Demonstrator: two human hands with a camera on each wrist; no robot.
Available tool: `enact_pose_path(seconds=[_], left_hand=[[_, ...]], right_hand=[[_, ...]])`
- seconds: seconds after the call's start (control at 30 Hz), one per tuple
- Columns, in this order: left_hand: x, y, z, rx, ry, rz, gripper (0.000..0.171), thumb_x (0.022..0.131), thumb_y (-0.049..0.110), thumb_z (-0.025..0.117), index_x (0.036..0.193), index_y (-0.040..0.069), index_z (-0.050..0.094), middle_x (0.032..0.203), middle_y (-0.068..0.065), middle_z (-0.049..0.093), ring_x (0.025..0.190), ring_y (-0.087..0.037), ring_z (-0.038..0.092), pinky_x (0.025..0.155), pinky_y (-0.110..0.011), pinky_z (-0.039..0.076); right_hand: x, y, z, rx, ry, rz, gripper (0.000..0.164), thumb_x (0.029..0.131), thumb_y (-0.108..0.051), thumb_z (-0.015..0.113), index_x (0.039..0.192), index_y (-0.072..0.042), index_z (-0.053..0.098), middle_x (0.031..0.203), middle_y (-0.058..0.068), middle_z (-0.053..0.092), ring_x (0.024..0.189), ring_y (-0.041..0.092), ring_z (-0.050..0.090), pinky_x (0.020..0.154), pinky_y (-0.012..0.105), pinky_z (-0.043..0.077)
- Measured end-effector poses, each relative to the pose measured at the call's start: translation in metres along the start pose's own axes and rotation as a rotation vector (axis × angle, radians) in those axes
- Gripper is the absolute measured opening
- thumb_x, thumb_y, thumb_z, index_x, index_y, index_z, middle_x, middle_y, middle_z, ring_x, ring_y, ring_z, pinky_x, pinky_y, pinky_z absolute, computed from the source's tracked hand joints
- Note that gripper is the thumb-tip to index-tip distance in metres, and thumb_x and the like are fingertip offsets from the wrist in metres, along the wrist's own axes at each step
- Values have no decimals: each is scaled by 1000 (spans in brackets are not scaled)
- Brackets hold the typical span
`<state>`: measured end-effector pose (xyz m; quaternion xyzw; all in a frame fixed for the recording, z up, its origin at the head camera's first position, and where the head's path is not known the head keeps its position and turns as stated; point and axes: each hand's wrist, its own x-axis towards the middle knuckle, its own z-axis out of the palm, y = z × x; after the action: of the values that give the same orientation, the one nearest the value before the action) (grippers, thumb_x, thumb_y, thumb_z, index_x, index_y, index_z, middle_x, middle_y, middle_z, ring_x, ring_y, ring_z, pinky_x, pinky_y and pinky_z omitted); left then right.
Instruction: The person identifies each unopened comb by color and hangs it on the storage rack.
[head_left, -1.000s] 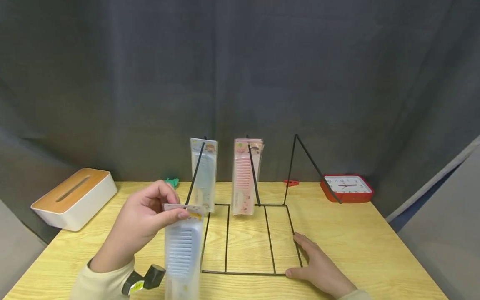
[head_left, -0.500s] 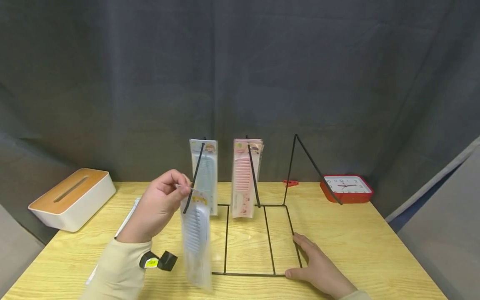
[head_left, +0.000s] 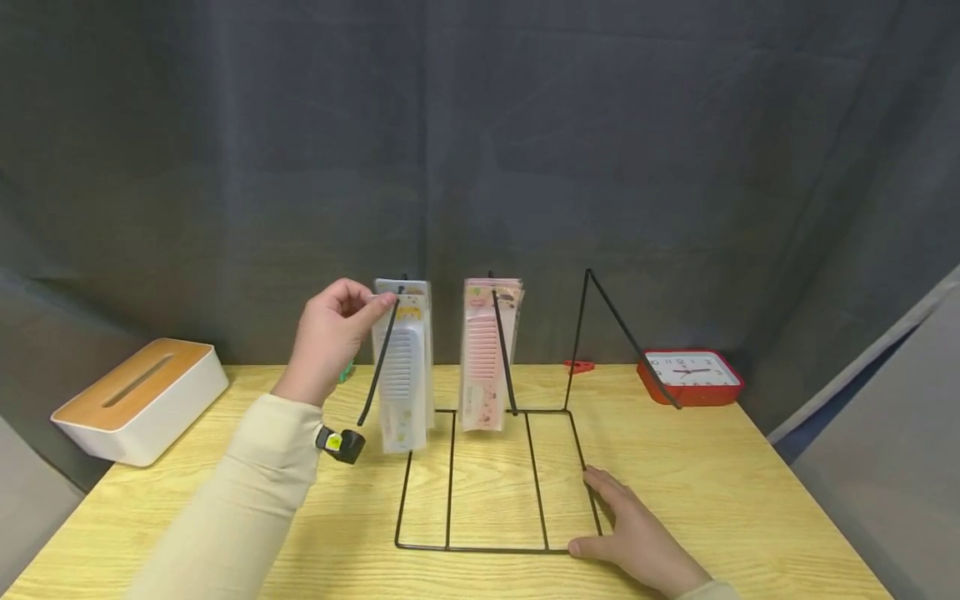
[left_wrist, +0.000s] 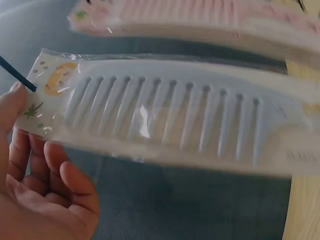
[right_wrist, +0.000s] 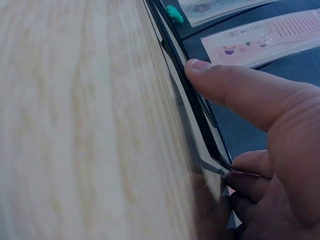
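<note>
My left hand point(head_left: 330, 333) pinches the top of a packaged blue comb point(head_left: 399, 375) between thumb and fingers, high on the left arm of a black wire display rack point(head_left: 495, 550). In the left wrist view, the rod meets the card top beside the thumb, and the pale blue comb point(left_wrist: 165, 110) shows through clear wrap. Another blue pack point(head_left: 423, 287) hangs close behind, mostly hidden. Pink comb packs point(head_left: 483, 358) hang on the middle arm. At the base's front right corner, my right hand point(head_left: 637, 533) holds the frame, thumb on one bar point(right_wrist: 200, 120), fingers on the other.
A white tissue box point(head_left: 150, 400) with a wooden lid stands at the left. At the right back, a red clock point(head_left: 690, 377) lies behind the rack's bare right arm point(head_left: 633, 337). A red clip point(head_left: 579, 367) and a green one point(head_left: 347, 372) lie near the back edge.
My left hand has carried the blue comb pack from the left arm's front tip up and back along the rod, close to the pack behind. The right hand keeps its place.
</note>
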<state>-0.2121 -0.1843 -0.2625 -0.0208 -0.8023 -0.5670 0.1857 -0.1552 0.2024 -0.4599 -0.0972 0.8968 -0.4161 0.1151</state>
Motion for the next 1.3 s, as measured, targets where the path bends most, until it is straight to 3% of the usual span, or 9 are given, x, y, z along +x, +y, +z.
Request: enact_pose_path(seconds=[0.13, 0.27, 0.43, 0.6, 0.77, 0.97, 1.17, 1.3], left_hand=[[11, -4, -5, 94, -3, 35, 45, 87, 52, 74, 100, 11, 60, 96, -4, 58, 89, -19, 53, 76, -32, 45], [18, -27, -20, 144, -23, 20, 50, 89, 57, 68, 103, 10, 60, 96, -5, 57, 88, -20, 51, 75, -34, 44], [18, -92, -49, 194, -53, -93, 51, 96, 56, 59, 111, 7, 59, 103, -8, 56, 90, -21, 51, 73, -32, 46], [7, -162, -78, 295, -84, -188, 47, 103, 43, 55, 127, 3, 55, 131, -19, 54, 114, -32, 54, 82, -39, 50], [-2, -206, -97, 376, -144, -286, 56, 103, 40, 54, 145, 5, 45, 153, -26, 36, 126, -44, 48, 92, -51, 46], [-11, -229, -109, 457, -185, -314, 56, 102, 31, 56, 148, 1, 39, 156, -30, 29, 142, -54, 23, 108, -67, 27], [-11, -239, -111, 581, -239, -293, 67, 97, 22, 61, 151, -4, 30, 149, -42, 28, 134, -59, 32, 103, -68, 33], [-11, -240, -114, 630, -269, -324, 78, 93, 25, 68, 151, -6, 27, 143, -43, 35, 123, -55, 44, 94, -62, 43]], right_hand=[[-1, 0, 0, 4, 5, 7, 109, 69, -45, 90, 155, -5, 35, 163, 21, 25, 148, 47, 18, 111, 70, 23], [-1, -1, 0, 16, 11, -2, 109, 69, -45, 90, 154, -4, 35, 162, 20, 26, 148, 46, 19, 112, 68, 22], [0, -2, 0, 16, 19, -17, 108, 70, -43, 90, 154, -2, 36, 162, 19, 27, 148, 45, 19, 113, 67, 22], [1, -1, 1, 20, 15, -3, 109, 69, -44, 90, 154, -3, 36, 162, 19, 27, 149, 44, 18, 114, 67, 21], [1, -1, 1, 26, 5, 7, 109, 70, -44, 90, 155, -3, 35, 163, 18, 26, 149, 45, 18, 113, 67, 21], [1, -2, 0, 25, 5, 2, 109, 70, -46, 89, 154, -4, 35, 163, 18, 27, 149, 44, 17, 114, 67, 20], [1, -2, 0, 9, 6, 11, 108, 70, -46, 90, 154, -4, 37, 162, 18, 27, 149, 43, 17, 114, 67, 21], [1, -3, 0, 1, 10, 6, 108, 70, -46, 89, 154, -4, 37, 162, 18, 28, 149, 43, 18, 114, 66, 21]])
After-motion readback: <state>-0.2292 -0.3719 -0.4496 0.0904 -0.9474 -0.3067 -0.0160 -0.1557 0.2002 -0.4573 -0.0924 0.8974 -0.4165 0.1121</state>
